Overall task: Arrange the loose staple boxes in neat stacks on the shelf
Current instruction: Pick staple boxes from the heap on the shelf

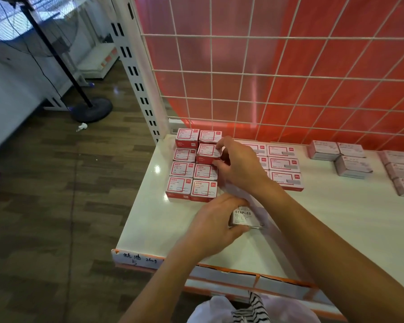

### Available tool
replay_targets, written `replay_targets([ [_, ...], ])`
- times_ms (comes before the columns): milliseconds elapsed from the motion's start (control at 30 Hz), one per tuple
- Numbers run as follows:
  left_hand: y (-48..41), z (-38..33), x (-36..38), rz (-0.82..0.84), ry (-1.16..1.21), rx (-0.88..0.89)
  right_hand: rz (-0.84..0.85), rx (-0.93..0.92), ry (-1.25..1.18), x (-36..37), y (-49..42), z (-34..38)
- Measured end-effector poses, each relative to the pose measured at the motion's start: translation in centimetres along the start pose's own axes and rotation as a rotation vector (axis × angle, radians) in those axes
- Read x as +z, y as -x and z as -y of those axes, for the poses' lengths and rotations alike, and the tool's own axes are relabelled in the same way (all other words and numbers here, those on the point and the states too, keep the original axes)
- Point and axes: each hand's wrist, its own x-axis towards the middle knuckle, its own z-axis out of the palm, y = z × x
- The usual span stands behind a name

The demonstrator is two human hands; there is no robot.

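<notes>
White laminate shelf [336,206], gridded red back panel [313,57]. Left corner: small red-and-white cardboard boxes [181,170] in two tight columns. Left hand [216,227] curls round a white box marked STAPLES [243,216] on the shelf front. Right hand [238,166] pinches one raised red-and-white box [208,153]. Pale pink boxes [336,151] far right.

A shop: a white display shelf [313,229] on a slotted upright [135,73], a wire grid [266,66] back over red, rows of identical small boxes [184,169], a handwritten edge label [135,258].
</notes>
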Motion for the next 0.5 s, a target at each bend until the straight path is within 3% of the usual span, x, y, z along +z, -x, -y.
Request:
replay_targets([
  [367,0.0,-0.3,0.2,-0.022,0.010,-0.006,0.010,-0.015,-0.027,-0.4,0.4,0.1],
  [500,0.0,-0.5,0.5,-0.058,0.014,-0.012,-0.020,0.060,-0.100,-2.0,1.6,-0.1],
])
